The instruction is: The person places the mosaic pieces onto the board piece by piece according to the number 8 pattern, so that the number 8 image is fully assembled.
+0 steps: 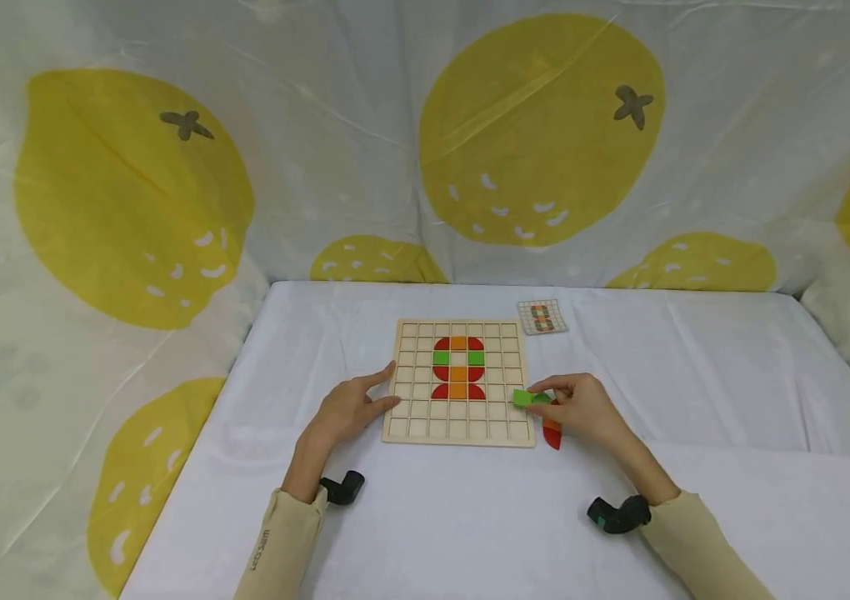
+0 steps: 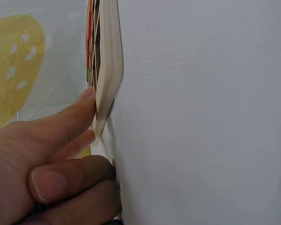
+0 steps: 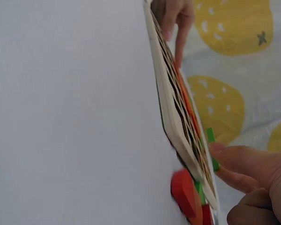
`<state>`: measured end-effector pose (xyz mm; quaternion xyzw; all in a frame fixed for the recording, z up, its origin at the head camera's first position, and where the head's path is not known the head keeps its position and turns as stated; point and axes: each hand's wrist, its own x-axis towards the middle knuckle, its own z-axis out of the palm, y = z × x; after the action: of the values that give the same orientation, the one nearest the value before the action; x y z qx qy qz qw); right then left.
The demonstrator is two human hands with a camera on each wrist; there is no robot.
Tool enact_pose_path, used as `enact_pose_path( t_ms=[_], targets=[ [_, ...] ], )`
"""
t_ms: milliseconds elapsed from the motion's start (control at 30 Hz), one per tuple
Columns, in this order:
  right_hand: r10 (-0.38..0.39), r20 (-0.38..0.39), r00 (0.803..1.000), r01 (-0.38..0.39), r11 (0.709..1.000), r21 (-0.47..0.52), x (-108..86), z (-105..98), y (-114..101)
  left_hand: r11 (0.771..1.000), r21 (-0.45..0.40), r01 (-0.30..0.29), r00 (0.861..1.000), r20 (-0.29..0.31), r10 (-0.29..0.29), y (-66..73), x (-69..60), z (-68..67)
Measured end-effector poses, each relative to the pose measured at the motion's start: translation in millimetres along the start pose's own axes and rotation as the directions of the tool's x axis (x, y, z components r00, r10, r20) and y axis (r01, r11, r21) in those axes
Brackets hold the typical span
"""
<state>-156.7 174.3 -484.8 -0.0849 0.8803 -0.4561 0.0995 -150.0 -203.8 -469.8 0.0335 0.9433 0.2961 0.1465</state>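
A wooden grid board (image 1: 416, 429) lies on the white cloth, with red, orange and green pieces set in its middle columns. At its left edge, the thumb and forefinger of my left hand (image 1: 350, 408) rest against the wood; in the left wrist view the other fingers are bent. My right hand (image 1: 581, 406) pinches a green square tile (image 1: 522, 398) between thumb and fingertips, above the board's right edge. Another green piece (image 1: 541, 398) shows between these fingers. Just below, partly hidden by the hand, lie an orange piece (image 1: 552, 424) and a red piece (image 1: 552, 438).
A small pattern card (image 1: 542, 317) lies beyond the board's far right corner, printed with a coloured grid figure. The white cloth (image 1: 462, 517) covers the table. A lemon-print curtain (image 1: 365, 125) hangs behind and to the sides.
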Motion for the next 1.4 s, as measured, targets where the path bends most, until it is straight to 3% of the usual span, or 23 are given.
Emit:
enact_pose_path(
  t_ms=[233,500,733,1233,1400],
  targets=[
    [-0.059,0.028,0.998,0.059,0.998,-0.003,1.8,29,-18,1.0,0.008,-0.008,1.0,0.005,0.008,1.5,0.6,-0.6],
    [-0.08,0.054,0.995,0.082,0.996,-0.039,6.2,45,-32,0.999,0.014,-0.03,1.0,0.004,0.03,0.2,-0.4,-1.8],
    [-0.103,0.039,0.994,0.105,0.993,-0.048,7.1,51,-34,0.999,0.012,-0.042,0.999,0.004,0.042,-1.4,-0.3,-1.6],
    [-0.133,0.01,0.991,0.133,0.991,0.001,5.7,62,-35,1.0,0.022,-0.01,1.0,0.009,0.01,-0.7,1.5,-2.2],
    [-0.092,0.029,0.995,0.092,0.996,0.012,3.1,50,-38,1.0,0.013,-0.02,1.0,0.011,0.02,-0.8,2.0,-1.4]
  ],
)
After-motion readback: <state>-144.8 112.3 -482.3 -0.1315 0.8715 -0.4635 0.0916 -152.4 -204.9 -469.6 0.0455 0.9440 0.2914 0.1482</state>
